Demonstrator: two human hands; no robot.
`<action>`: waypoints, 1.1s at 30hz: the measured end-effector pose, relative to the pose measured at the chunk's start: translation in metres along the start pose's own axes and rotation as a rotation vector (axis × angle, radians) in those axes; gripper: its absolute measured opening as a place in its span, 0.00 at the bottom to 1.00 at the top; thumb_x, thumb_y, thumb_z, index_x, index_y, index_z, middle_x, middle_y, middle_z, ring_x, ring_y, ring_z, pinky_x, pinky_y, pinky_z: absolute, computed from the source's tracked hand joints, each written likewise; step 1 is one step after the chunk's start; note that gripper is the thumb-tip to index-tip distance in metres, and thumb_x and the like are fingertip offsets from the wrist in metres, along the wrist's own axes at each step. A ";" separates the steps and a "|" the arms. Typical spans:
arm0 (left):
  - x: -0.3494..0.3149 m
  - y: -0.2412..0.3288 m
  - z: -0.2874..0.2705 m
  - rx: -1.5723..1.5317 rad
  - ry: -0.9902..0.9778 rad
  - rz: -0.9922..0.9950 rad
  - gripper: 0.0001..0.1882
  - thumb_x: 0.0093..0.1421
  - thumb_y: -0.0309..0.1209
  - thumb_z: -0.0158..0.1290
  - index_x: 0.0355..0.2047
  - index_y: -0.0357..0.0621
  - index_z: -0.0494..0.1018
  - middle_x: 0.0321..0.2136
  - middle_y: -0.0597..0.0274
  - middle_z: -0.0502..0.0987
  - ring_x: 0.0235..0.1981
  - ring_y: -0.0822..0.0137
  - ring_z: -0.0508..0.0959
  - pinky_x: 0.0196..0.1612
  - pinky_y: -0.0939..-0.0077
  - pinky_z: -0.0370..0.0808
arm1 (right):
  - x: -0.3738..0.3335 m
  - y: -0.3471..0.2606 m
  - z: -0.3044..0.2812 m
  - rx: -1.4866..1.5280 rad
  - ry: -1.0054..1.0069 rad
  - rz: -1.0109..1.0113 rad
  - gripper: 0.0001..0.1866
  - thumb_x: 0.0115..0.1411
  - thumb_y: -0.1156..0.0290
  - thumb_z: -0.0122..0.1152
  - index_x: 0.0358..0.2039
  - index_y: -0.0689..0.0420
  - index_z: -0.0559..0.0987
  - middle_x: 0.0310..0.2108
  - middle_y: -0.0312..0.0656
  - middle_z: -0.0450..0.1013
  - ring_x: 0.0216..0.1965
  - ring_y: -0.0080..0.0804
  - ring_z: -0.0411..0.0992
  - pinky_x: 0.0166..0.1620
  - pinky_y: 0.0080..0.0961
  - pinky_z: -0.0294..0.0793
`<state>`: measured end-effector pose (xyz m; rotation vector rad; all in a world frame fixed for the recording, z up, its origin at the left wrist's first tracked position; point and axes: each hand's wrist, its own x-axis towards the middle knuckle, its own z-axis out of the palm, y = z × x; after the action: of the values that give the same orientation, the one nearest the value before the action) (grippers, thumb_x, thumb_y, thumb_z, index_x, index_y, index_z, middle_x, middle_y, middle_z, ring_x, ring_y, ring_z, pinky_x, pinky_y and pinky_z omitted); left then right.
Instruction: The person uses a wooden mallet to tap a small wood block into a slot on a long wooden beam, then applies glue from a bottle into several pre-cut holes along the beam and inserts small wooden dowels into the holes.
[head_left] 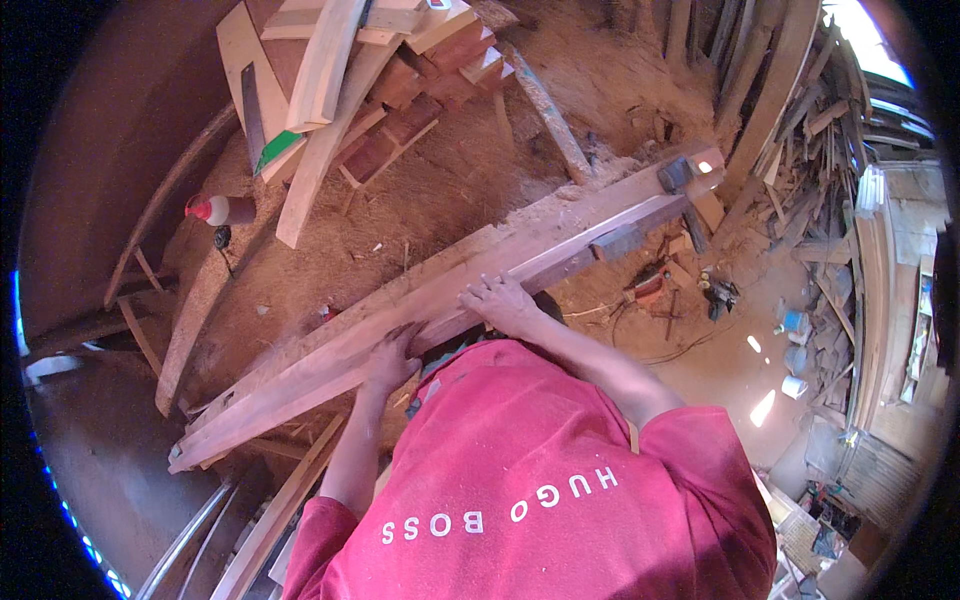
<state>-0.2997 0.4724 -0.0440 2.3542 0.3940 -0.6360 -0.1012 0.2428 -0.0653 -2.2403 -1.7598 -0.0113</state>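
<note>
A long pale wooden plank (310, 386) lies slantwise on a bench of heavy timber (440, 262), from the lower left up to the right. Against its near edge rests my left hand (393, 360), its darkened fingers stretched over the wood. Farther right, my right hand (500, 305) lies on the same plank with its fingers spread. Neither hand lifts the plank. A dark block-shaped piece (676, 176) sits at the bench's far right end. My red shirt hides what lies under my arms.
Stacked boards (335, 130) stand beyond the bench at upper left, near a red-and-white bottle (215, 209). Sawdust (410, 200) covers the ground. At right are a tool with a cord (718, 292), white tubs (794, 387) and a heap of scrap wood (815, 170).
</note>
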 end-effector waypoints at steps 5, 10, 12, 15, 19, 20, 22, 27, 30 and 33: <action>-0.011 -0.096 -0.022 0.253 -0.224 0.165 0.50 0.48 0.44 0.69 0.70 0.51 0.60 0.69 0.50 0.61 0.68 0.52 0.63 0.69 0.60 0.64 | 0.018 0.011 0.005 0.159 -0.446 0.076 0.14 0.62 0.69 0.53 0.46 0.47 0.81 0.39 0.43 0.81 0.39 0.44 0.82 0.40 0.43 0.81; -0.042 -0.105 -0.094 0.030 -0.344 -0.101 0.55 0.42 0.49 0.72 0.69 0.48 0.61 0.67 0.51 0.65 0.67 0.53 0.65 0.69 0.63 0.65 | 0.029 0.029 -0.009 0.236 -0.563 0.094 0.18 0.60 0.70 0.54 0.51 0.45 0.80 0.37 0.45 0.82 0.36 0.49 0.81 0.39 0.46 0.80; -0.046 -0.118 -0.084 0.033 -0.327 -0.024 0.55 0.41 0.48 0.72 0.69 0.49 0.62 0.66 0.51 0.67 0.67 0.53 0.66 0.68 0.63 0.65 | 0.030 0.034 -0.015 0.217 -0.553 0.121 0.18 0.61 0.69 0.54 0.51 0.45 0.79 0.40 0.43 0.81 0.42 0.46 0.80 0.42 0.45 0.79; -0.047 -0.118 -0.075 -0.053 -0.284 0.021 0.54 0.39 0.46 0.73 0.68 0.50 0.63 0.64 0.51 0.69 0.66 0.52 0.66 0.68 0.62 0.66 | 0.022 0.034 -0.021 0.169 -0.408 0.128 0.14 0.61 0.67 0.54 0.46 0.45 0.81 0.42 0.37 0.80 0.49 0.43 0.79 0.49 0.42 0.78; -0.040 -0.124 -0.062 -0.079 -0.211 0.054 0.55 0.38 0.44 0.72 0.69 0.56 0.62 0.66 0.54 0.67 0.67 0.50 0.65 0.68 0.55 0.64 | 0.001 0.028 -0.020 0.087 -0.261 0.087 0.16 0.63 0.64 0.52 0.51 0.43 0.78 0.50 0.36 0.76 0.55 0.44 0.73 0.57 0.49 0.73; -0.041 -0.127 -0.057 -0.082 -0.212 0.054 0.55 0.38 0.44 0.72 0.69 0.56 0.62 0.66 0.54 0.67 0.67 0.50 0.65 0.68 0.55 0.64 | -0.006 0.025 -0.020 0.023 -0.224 0.059 0.18 0.63 0.63 0.52 0.54 0.41 0.77 0.53 0.36 0.74 0.57 0.45 0.72 0.58 0.52 0.70; -0.043 -0.130 -0.053 0.223 -0.283 0.034 0.60 0.37 0.43 0.73 0.71 0.60 0.57 0.68 0.54 0.62 0.69 0.51 0.61 0.68 0.48 0.63 | -0.020 0.018 -0.018 -0.042 -0.184 0.035 0.19 0.64 0.62 0.51 0.56 0.40 0.75 0.55 0.36 0.72 0.58 0.45 0.70 0.60 0.56 0.68; -0.051 -0.118 -0.045 0.225 -0.252 0.022 0.65 0.33 0.43 0.75 0.73 0.63 0.53 0.65 0.49 0.62 0.66 0.47 0.63 0.65 0.44 0.63 | -0.045 0.006 0.001 -0.054 -0.109 0.098 0.23 0.64 0.62 0.50 0.60 0.41 0.74 0.62 0.39 0.68 0.61 0.44 0.66 0.63 0.58 0.64; -0.056 -0.122 -0.031 0.218 -0.181 0.054 0.66 0.31 0.42 0.75 0.73 0.63 0.54 0.62 0.47 0.63 0.62 0.45 0.65 0.63 0.43 0.63 | -0.043 0.004 0.009 -0.091 -0.204 0.234 0.26 0.64 0.62 0.50 0.63 0.42 0.71 0.65 0.45 0.66 0.63 0.45 0.64 0.64 0.58 0.62; -0.058 -0.127 -0.013 0.317 -0.128 0.033 0.67 0.30 0.41 0.75 0.73 0.63 0.54 0.62 0.46 0.62 0.62 0.44 0.64 0.62 0.43 0.62 | -0.042 0.008 0.009 -0.142 -0.267 0.228 0.30 0.62 0.60 0.53 0.66 0.44 0.69 0.67 0.50 0.62 0.67 0.50 0.60 0.64 0.58 0.61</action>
<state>-0.3986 0.5678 -0.0699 2.5922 0.2085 -0.8830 -0.1058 0.2029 -0.0837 -2.6395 -1.6599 0.2265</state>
